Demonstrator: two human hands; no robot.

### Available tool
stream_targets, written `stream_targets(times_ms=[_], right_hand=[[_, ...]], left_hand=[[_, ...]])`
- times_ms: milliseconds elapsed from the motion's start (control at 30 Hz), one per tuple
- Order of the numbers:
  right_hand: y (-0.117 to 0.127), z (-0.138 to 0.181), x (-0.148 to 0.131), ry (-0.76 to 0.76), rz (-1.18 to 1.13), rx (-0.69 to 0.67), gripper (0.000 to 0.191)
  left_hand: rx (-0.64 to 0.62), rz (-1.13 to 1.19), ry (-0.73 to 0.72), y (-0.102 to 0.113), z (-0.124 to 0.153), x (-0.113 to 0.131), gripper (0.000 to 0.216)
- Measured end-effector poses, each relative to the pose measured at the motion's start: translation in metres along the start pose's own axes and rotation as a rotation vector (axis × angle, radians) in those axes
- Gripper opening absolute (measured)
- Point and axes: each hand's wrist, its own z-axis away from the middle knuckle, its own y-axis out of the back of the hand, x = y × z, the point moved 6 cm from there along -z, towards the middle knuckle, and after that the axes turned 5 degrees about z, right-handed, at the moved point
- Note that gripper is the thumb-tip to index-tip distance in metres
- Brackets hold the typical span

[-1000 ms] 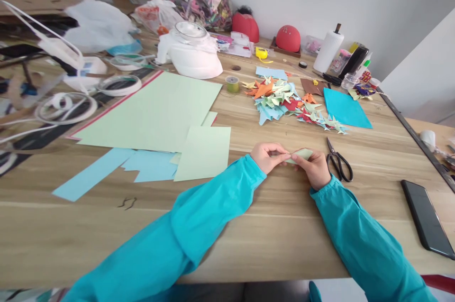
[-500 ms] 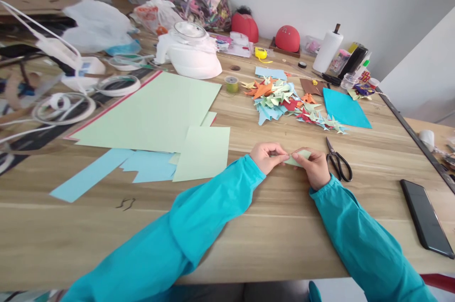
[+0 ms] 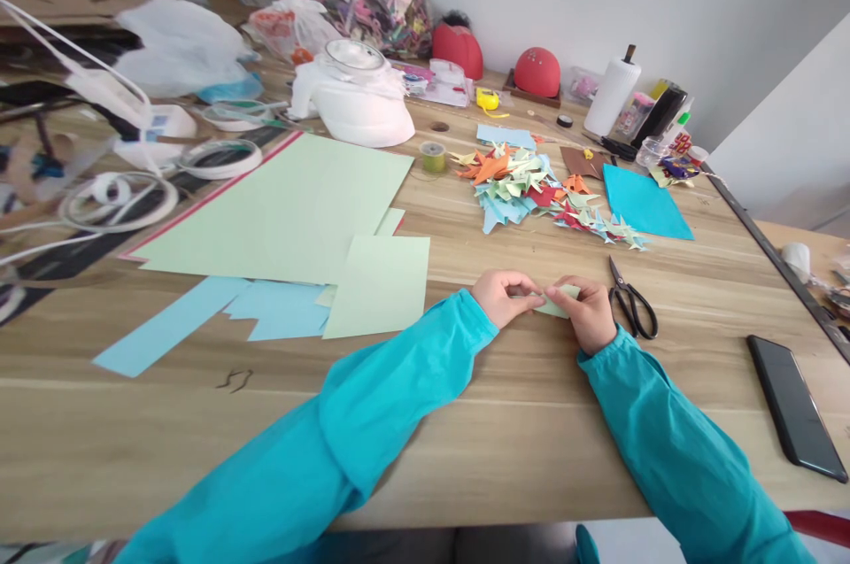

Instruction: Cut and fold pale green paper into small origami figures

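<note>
Between my two hands is a small piece of light green paper (image 3: 553,308), partly hidden by the fingers. My left hand (image 3: 507,297) pinches its left end, thumb against fingers. My right hand (image 3: 587,309) grips the right part, its thumb pressed on top near the left fingertips. Black-handled scissors (image 3: 633,303) lie just right of my right hand, blades pointing away. Beyond the hands rests a pile of folded paper pieces (image 3: 524,183) in green, orange, red and blue.
Left of my hands lie green paper sheets (image 3: 279,210) and blue paper strips (image 3: 173,325). A spool of thread (image 3: 434,158) stands near the pile. A turquoise sheet (image 3: 647,203) is at the back right, a phone (image 3: 795,405) at the right. White cables (image 3: 119,201) clutter the left side.
The green paper has tilted slightly in my fingers. My left hand has shifted a little to the right, its fingertips closer to my right thumb.
</note>
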Motion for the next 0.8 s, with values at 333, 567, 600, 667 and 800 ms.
stream_targets(times_ms=[333,567,600,667,800], right_hand=[[-0.002,0.002,0.002,-0.058,-0.073,-0.001,0.026],[-0.002,0.001,0.003,-0.070,-0.103,-0.012,0.029],[-0.003,0.001,0.001,-0.049,-0.078,-0.026,0.027],[-0.004,0.001,-0.004,-0.006,-0.026,-0.056,0.025],[-0.006,0.002,-0.011,0.037,-0.015,-0.078,0.024]], left_hand=[[-0.031,0.003,-0.064,0.000,0.001,0.006,0.019],[-0.041,0.008,-0.087,0.000,0.003,0.010,0.025],[-0.042,0.007,-0.090,0.000,0.003,0.010,0.026],[-0.047,0.001,-0.095,-0.001,0.003,0.009,0.027],[-0.036,-0.013,-0.066,-0.001,0.004,0.008,0.025]])
